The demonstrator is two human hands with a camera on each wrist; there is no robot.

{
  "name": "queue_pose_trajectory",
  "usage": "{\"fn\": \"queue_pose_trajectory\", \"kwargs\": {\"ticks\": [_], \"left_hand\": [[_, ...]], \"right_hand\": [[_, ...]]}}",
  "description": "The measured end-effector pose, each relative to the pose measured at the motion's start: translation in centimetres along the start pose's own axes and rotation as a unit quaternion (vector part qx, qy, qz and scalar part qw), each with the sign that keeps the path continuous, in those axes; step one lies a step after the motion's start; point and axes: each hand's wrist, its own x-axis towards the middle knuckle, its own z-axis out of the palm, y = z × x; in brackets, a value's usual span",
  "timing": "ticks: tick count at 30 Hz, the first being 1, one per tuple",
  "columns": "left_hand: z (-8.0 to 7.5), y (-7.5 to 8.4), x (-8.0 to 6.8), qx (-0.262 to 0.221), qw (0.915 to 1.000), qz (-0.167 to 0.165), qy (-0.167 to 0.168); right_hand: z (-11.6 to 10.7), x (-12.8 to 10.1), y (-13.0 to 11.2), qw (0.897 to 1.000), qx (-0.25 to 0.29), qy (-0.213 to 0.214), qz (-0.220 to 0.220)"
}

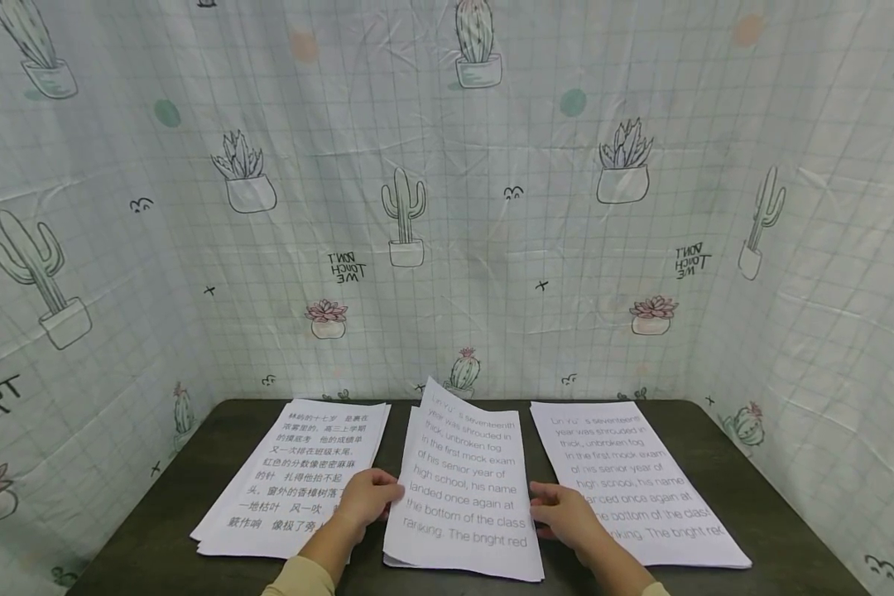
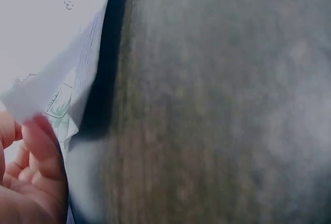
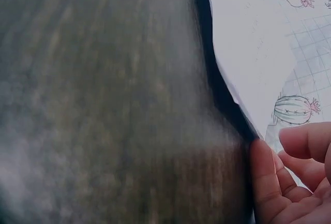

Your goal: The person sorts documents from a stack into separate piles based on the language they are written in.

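Observation:
In the head view a printed sheet of paper (image 1: 462,488) with English text stands in the middle, its far left corner curling up over other paper beneath. My left hand (image 1: 372,495) holds its left edge, and the left wrist view shows the fingertips (image 2: 41,131) at the bent white paper (image 2: 36,94). On the opposite side my right hand (image 1: 562,513) holds the right edge between thumb and fingers. In the right wrist view the paper's edge (image 3: 248,89) narrows down to the right fingertips (image 3: 264,157).
A pile of sheets with Chinese text (image 1: 290,472) lies to the left, partly behind my left forearm. To the right, under my right forearm, lies paper with English text (image 1: 626,463). The dark table (image 1: 164,513) meets a cactus-print curtain (image 1: 447,207) at the back and sides.

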Motion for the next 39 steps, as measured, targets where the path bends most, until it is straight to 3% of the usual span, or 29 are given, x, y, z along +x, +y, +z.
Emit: {"fn": "queue_pose_trajectory", "kwargs": {"ticks": [3, 9, 15, 23, 29, 39], "left_hand": [[0.0, -0.1, 0.1, -0.016, 0.9997, -0.007, -0.02], [-0.4, -0.3, 0.3, -0.105, 0.9913, -0.022, -0.078], [-0.6, -0.7, 0.5, -0.148, 0.9844, -0.022, -0.091], [-0.2, -0.5, 0.5, -0.193, 0.9741, -0.002, -0.118], [1.3, 0.6, 0.4, -0.2, 0.9689, 0.012, -0.145], [5.5, 2.7, 0.4, -0.222, 0.9606, -0.007, -0.166]], "right_hand": [[0.0, 0.0, 0.0, 1.0, 0.0, -0.001, 0.002], [-0.1, 0.1, 0.0, 1.0, 0.001, 0.002, 0.004], [-0.5, -0.1, 0.0, 0.999, 0.038, 0.004, -0.01], [-1.9, -0.5, 0.1, 0.993, 0.095, -0.063, -0.011], [-3.5, -0.6, 0.7, 0.995, 0.096, -0.034, 0.005], [-7.7, -1.6, 1.7, 0.997, 0.069, 0.011, 0.025]]}}
